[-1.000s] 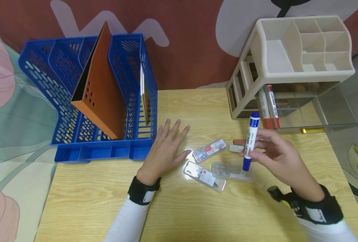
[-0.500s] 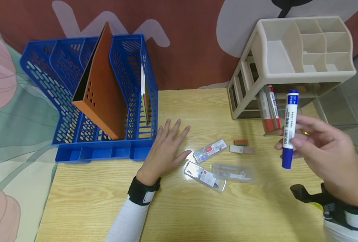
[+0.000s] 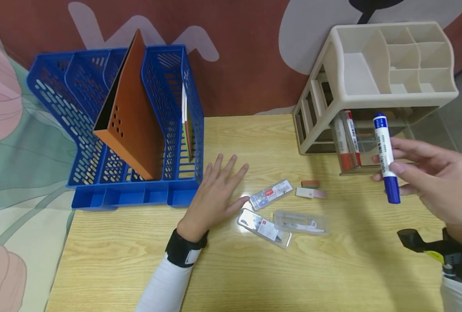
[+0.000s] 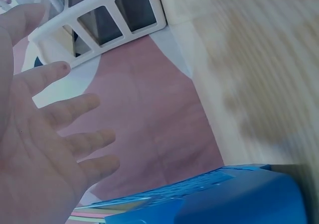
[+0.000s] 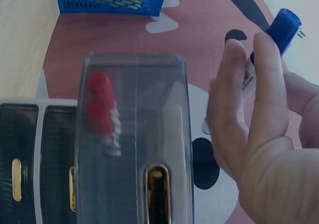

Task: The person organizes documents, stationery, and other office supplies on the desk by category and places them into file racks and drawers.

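Between thumb and fingers my right hand point(image 3: 441, 177) pinches a blue-capped white marker point(image 3: 385, 151), held upright with a slight tilt. The marker is above the front of a pulled-out clear drawer point(image 3: 367, 167), in which two red-and-white markers point(image 3: 346, 143) lie at the left side. In the right wrist view the drawer with its gold handle point(image 5: 158, 189) is left of the hand, and the fingers hide most of the marker. My left hand point(image 3: 215, 195) is spread with straight fingers over the table, between the blue file rack point(image 3: 133, 195) and a small clear case point(image 3: 271, 194).
The drawer belongs to a cream desk organizer point(image 3: 398, 97) at the back right. Two more clear cases, one with a pencil-like item point(image 3: 264, 227) and one with a compass-like item point(image 3: 301, 222), lie mid-table by some erasers point(image 3: 310, 193). An orange folder point(image 3: 133, 117) leans in the rack.
My right hand has carried the blue-capped marker from above the clear cases rightward and up to the open drawer. The left hand has barely moved.
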### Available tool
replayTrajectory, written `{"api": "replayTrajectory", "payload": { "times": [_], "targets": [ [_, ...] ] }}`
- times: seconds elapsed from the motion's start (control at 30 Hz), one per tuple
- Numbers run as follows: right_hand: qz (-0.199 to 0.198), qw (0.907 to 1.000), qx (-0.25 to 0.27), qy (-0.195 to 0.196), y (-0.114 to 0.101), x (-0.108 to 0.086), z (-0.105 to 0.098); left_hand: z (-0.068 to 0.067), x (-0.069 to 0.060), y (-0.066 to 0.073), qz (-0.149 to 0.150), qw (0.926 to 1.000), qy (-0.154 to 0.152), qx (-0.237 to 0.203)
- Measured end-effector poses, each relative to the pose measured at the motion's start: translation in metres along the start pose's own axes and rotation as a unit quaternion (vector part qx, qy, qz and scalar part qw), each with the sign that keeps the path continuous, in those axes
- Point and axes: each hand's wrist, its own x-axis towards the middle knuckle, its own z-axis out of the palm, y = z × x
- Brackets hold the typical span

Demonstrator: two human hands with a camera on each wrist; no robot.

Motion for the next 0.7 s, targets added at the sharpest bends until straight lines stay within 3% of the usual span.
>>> {"api": "replayTrajectory", "payload": {
  "times": [0.07,0.17,0.27,0.4,0.43,0.53,0.6,0.7],
  "targets": [
    [0.009,0.9997,-0.024,-0.001,0.0,0.003,-0.004,-0.001,0.0,0.002,0.003,1.0,0.0,-0.001],
    [0.034,0.9916,-0.124,-0.001,-0.004,0.007,-0.011,-0.003,0.0,0.004,0.005,1.0,0.0,0.003],
    [0.054,0.9887,-0.139,-0.009,-0.005,0.013,-0.022,-0.005,0.0,0.007,0.011,0.9999,0.003,0.012],
    [0.094,0.9936,-0.062,-0.017,-0.006,0.029,-0.04,-0.008,-0.002,0.01,0.025,0.9994,0.011,0.02],
    [0.105,0.9911,-0.08,-0.014,-0.007,0.033,-0.044,-0.009,-0.003,0.011,0.028,0.9993,0.012,0.021],
    [0.142,0.977,-0.159,-0.009,-0.009,0.046,-0.053,-0.011,-0.003,0.013,0.036,0.9989,0.019,0.022],
    [0.164,0.9579,-0.236,-0.009,-0.011,0.054,-0.056,-0.013,-0.003,0.014,0.04,0.9987,0.024,0.022],
    [0.187,0.9427,-0.276,-0.016,-0.013,0.065,-0.056,-0.016,-0.004,0.015,0.043,0.9983,0.032,0.022]
  ]
}}
